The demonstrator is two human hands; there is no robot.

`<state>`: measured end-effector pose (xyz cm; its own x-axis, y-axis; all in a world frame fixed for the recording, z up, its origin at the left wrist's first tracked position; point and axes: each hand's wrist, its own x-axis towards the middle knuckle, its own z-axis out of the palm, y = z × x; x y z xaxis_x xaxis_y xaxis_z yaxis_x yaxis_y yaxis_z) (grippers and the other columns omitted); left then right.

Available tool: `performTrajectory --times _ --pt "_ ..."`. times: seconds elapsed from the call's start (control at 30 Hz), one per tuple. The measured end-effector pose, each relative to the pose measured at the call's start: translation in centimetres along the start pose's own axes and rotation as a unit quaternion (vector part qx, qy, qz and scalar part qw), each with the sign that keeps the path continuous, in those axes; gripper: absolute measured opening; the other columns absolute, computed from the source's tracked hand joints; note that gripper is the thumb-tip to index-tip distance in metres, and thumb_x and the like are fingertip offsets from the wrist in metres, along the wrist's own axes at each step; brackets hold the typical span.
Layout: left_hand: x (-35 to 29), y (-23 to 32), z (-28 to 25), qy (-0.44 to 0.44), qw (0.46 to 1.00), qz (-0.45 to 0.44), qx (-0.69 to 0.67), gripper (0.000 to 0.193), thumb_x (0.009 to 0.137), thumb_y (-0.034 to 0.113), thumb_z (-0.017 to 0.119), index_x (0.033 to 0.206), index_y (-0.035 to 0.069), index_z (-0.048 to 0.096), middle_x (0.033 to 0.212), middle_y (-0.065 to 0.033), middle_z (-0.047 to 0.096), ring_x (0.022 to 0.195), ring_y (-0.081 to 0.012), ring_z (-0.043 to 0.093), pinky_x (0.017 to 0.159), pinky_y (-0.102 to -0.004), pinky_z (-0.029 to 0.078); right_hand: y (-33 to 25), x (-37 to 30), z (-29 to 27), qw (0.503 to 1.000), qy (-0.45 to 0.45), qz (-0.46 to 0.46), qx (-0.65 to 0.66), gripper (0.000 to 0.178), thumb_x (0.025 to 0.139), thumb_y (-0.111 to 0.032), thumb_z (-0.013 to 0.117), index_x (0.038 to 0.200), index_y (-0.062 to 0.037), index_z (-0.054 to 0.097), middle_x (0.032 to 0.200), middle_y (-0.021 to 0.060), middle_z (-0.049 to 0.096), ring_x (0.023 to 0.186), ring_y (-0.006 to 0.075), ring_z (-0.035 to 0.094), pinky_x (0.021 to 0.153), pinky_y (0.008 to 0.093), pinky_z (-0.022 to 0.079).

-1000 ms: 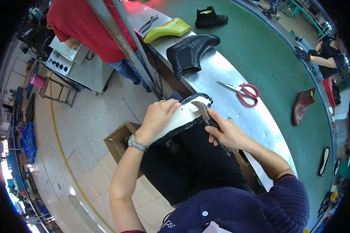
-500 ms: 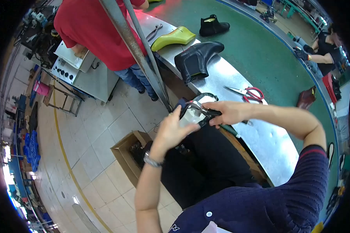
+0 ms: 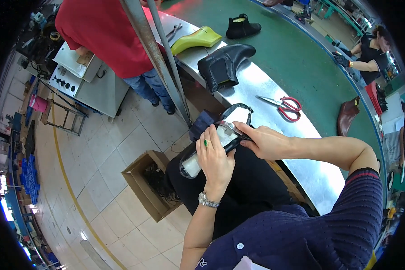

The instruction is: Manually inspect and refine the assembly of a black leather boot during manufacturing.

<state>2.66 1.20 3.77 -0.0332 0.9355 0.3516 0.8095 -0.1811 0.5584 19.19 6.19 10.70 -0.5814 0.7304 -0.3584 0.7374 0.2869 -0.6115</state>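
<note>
A black boot lies upside down across my lap, its pale, unfinished underside facing up and a dark rim running round it. My left hand grips it at the middle, fingers stretched over the underside and thumb along the side. A hand tool with a metal head rests against the underside just beyond those fingers. My right hand is closed around the tool's handle end, thumb and forefinger pressed together. The fingers hide most of the handle, so its exact kind cannot be made out.
On the metal bench lie red-handled scissors, a black ankle boot and a yellow shoe last. The green belt carries another black boot and a brown boot. A cardboard box stands left, below a metal post. Co-workers stand nearby.
The boot has turned so more of its pale underside shows. My left hand has moved right and lies over it; my right hand has shifted slightly lower with the tool.
</note>
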Motion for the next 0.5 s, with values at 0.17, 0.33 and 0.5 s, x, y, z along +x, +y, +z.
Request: performTrajectory --times 0.17,0.33,0.5 --pt "-0.3 0.3 0.4 0.022 1.0 0.001 -0.014 0.08 0.058 0.007 0.083 0.129 -0.005 0.047 0.123 -0.0197 0.056 0.114 -0.0358 0.051 0.101 -0.0433 0.039 1.0 -0.4 0.6 0.998 0.043 -0.037 -0.008 0.048 0.094 -0.013 0.053 0.136 -0.0009 0.033 0.076 0.0276 0.063 0.07 0.0462 0.062 0.062 0.0537 0.046" --pt "-0.8 0.0 1.0 0.033 0.999 0.019 0.002 0.079 0.063 0.008 0.079 0.132 -0.008 0.044 0.127 -0.0212 0.053 0.12 -0.0346 0.049 0.102 -0.0437 0.038 1.8 -0.4 0.8 0.998 0.04 -0.051 -0.012 0.048 0.094 -0.013 0.054 0.136 -0.0012 0.033 0.076 0.0258 0.064 0.069 0.0451 0.062 0.06 0.0522 0.046" --pt "-1.2 -0.5 1.3 0.06 0.997 0.047 0.009 0.074 0.063 0.011 0.081 0.128 -0.006 0.05 0.124 -0.0194 0.057 0.116 -0.0358 0.052 0.101 -0.0422 0.04 3.2 -0.4 -0.1 0.988 0.043 -0.101 -0.106 0.048 0.095 -0.017 0.052 0.136 -0.0007 0.033 0.073 0.0242 0.063 0.066 0.0442 0.061 0.058 0.0514 0.046"
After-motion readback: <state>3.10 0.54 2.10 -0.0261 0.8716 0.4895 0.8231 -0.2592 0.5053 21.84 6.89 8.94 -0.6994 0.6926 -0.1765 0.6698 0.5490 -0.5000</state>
